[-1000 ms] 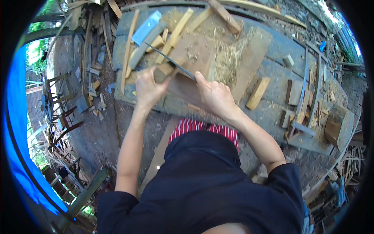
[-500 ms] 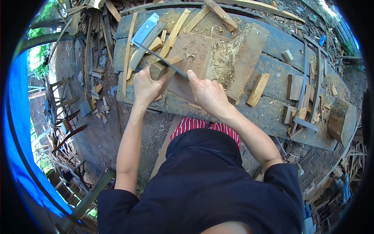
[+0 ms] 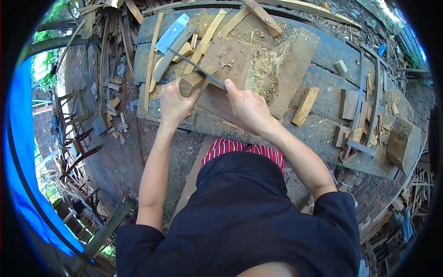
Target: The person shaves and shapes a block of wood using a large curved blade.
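Note:
My left hand [image 3: 177,105] grips a short wooden block [image 3: 191,83] above a brown board [image 3: 223,58] on the workbench. A long, thin dark metal tool [image 3: 194,64], perhaps a file, lies diagonally over the block, its far end up to the left. My right hand [image 3: 247,105] is closed on the tool's near end, to the right of the block. Wood shavings are scattered on the board and on a rough, pale hollowed piece [image 3: 266,69] beside it.
The weathered bench [image 3: 327,55] holds several sticks, a blue piece [image 3: 171,33], a loose yellowish block [image 3: 305,106], metal clamp frames [image 3: 376,106] and a chunky block [image 3: 400,145]. Scrap wood [image 3: 115,51] is piled at left. A blue tarp [image 3: 20,157] hangs at the far left.
My right hand and the tool shifted up and left, then slightly back rightward along the tool's line across the block. My left hand stays on the block with only small movement.

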### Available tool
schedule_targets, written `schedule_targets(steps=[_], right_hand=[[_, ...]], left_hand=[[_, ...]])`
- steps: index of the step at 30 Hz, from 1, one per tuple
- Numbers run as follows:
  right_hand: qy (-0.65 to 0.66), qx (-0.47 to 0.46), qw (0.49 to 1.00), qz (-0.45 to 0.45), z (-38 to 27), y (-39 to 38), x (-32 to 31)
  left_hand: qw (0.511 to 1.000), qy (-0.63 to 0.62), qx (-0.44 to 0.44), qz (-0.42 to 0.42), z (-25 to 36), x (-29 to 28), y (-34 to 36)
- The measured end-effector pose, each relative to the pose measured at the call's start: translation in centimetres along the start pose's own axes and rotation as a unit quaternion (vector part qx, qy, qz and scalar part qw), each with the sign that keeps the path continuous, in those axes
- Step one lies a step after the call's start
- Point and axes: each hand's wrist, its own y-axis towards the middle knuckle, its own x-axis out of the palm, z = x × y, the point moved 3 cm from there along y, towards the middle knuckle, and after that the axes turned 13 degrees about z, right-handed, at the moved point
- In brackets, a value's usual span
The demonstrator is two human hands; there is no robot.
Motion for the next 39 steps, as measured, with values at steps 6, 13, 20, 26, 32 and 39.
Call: schedule_targets(steps=[6, 13, 20, 26, 32, 39], right_hand=[[-0.011, -0.014, 0.998, -0.056, -3.0, -1.0, -1.5], [-0.001, -0.046, 0.998, -0.037, -3.8, -0.4, -1.8], [-0.046, -0.025, 0.998, -0.035, -2.5, 0.4, -0.5], [-0.042, -0.023, 0.999, -0.007, -2.0, 0.7, -0.3], [-0.046, -0.043, 0.998, -0.020, -1.9, 0.2, -0.4], [-0.061, -0.040, 0.997, -0.035, -2.7, 0.2, -1.0]], left_hand=[[0.998, 0.059, -0.021, -0.004, -0.7, -0.2, -0.6], [0.999, 0.048, -0.002, -0.009, 0.4, -0.3, -0.1], [0.999, 0.002, -0.032, 0.002, -1.1, 0.3, 0.1], [0.998, -0.028, -0.055, 0.012, -0.7, 0.3, 0.2], [0.999, 0.030, -0.020, 0.018, -0.6, 0.2, 0.3], [0.999, 0.038, -0.024, 0.017, -1.1, 0.3, 0.1]])
